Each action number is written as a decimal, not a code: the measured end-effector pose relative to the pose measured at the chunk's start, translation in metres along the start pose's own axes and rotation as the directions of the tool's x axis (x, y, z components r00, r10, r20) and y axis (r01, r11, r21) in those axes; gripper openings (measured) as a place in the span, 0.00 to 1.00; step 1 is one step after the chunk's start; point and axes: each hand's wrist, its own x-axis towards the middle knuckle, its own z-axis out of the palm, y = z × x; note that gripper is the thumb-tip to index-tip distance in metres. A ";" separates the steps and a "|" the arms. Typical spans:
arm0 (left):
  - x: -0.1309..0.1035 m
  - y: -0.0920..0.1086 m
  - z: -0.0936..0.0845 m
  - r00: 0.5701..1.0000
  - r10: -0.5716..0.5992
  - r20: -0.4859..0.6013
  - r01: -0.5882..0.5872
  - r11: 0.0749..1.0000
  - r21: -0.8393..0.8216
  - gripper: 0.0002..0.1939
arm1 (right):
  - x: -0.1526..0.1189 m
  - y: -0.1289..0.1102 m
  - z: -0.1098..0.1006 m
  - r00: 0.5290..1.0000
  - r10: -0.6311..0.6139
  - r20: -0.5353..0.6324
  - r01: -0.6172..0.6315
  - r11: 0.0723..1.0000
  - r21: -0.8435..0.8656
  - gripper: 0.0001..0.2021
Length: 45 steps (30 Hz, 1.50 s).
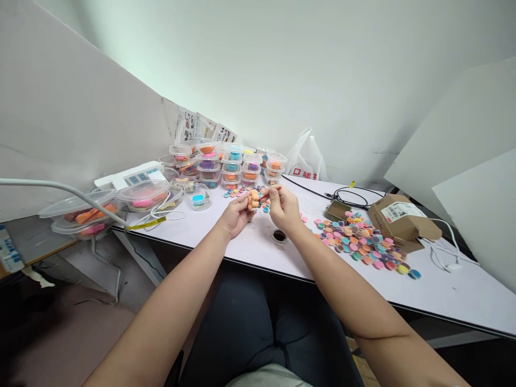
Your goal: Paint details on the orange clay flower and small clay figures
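Note:
A small light-orange clay figure [253, 199] with rounded lumps is held up over the table in my left hand [235, 216], its fingers closed around the lower side. Close on its right, my right hand [284, 207] is pinched, thumb against fingers. A thin thing seems to point from that pinch toward the figure, too small to name. Small coloured discs [243, 191] lie on the table behind both hands. Below my right hand is a round dark-centred hole [279, 235] in the tabletop.
Stacked clear tubs [230, 166] of coloured clay stand at the back. More tubs [141, 196] and a power strip [139, 176] sit left. A heap of coloured discs [363, 239], a cardboard box [403, 217], black cable [350, 196] and white bag [308, 158] are on the right.

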 end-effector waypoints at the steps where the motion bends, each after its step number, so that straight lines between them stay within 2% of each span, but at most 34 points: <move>1: 0.000 0.000 0.000 1.000 0.004 -0.007 -0.004 1.000 -0.001 0.10 | 0.000 0.000 -0.001 1.000 0.015 -0.010 -0.015 1.000 -0.001 0.21; 6: 0.000 0.001 -0.001 1.000 0.011 -0.019 -0.011 1.000 -0.015 0.08 | 0.001 -0.001 -0.003 0.997 0.026 -0.074 -0.022 0.998 0.053 0.20; 11: 0.000 0.002 0.000 1.000 0.016 -0.018 -0.017 0.999 -0.034 0.07 | -0.001 -0.002 0.000 0.999 -0.007 -0.049 0.011 0.997 0.077 0.20; 16: 0.000 0.002 0.001 1.000 0.001 -0.017 -0.002 0.999 -0.036 0.09 | 0.000 -0.001 0.001 0.994 0.073 -0.083 -0.063 0.991 0.122 0.22; 20: 0.000 0.001 0.001 1.000 -0.017 -0.019 0.017 0.999 -0.036 0.09 | 0.002 -0.001 0.002 0.996 0.076 -0.045 -0.067 0.983 0.171 0.22; 23: -0.001 0.002 0.003 0.999 -0.028 -0.030 0.027 0.999 -0.044 0.08 | 0.003 -0.001 0.004 0.988 0.139 -0.063 -0.125 0.975 0.182 0.23; 26: -0.002 0.003 0.005 0.998 -0.038 -0.049 0.035 0.998 -0.056 0.07 | 0.004 -0.002 0.003 0.978 0.164 -0.129 -0.138 0.972 0.190 0.23; 30: -0.001 0.005 0.004 0.996 -0.051 -0.078 0.045 0.996 -0.083 0.04 | 0.005 -0.005 0.001 0.975 0.132 -0.176 -0.099 0.978 0.185 0.23; 37: 0.000 0.007 0.000 0.988 -0.096 -0.119 0.079 0.988 -0.136 0.07 | 0.006 0.000 0.000 0.970 0.124 -0.208 -0.090 0.982 0.165 0.23; 41: 0.001 0.007 0.002 0.983 -0.071 -0.169 0.041 0.984 -0.174 0.04 | 0.006 0.002 -0.001 0.968 0.134 -0.211 -0.105 0.984 0.142 0.24; 45: 0.001 0.007 0.001 0.969 -0.046 -0.244 -0.005 0.979 -0.205 0.07 | 0.007 0.000 -0.002 0.954 0.177 -0.242 -0.139 0.976 0.166 0.24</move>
